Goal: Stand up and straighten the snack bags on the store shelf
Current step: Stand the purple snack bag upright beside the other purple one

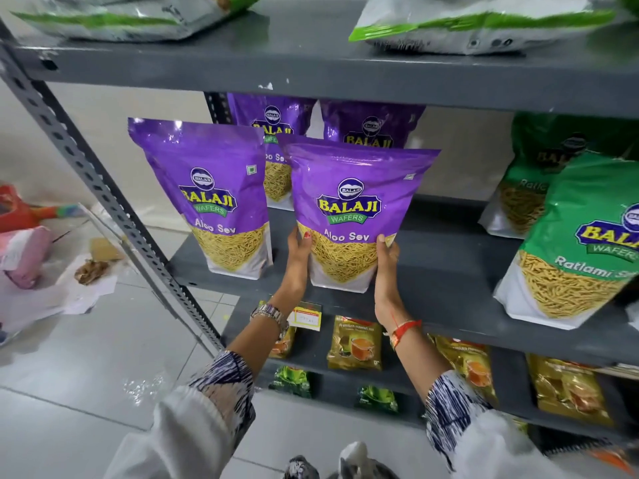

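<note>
A purple Aloo Sev bag (356,202) stands upright near the front edge of the grey middle shelf (446,257). My left hand (299,252) grips its lower left side and my right hand (387,267) grips its lower right side. Another purple Aloo Sev bag (207,191) stands upright just to the left, apart from my hands. Two more purple bags (276,133) (371,127) stand behind, partly hidden. At the right, a green Ratlami Sev bag (584,236) stands in front with a second green bag (539,167) behind it.
White and green bags (477,22) lie flat on the top shelf. Tea packets (356,342) and a price tag (306,318) sit on the lower shelf. The perforated shelf post (103,188) slants at the left. Bags and paper litter the tiled floor (31,257).
</note>
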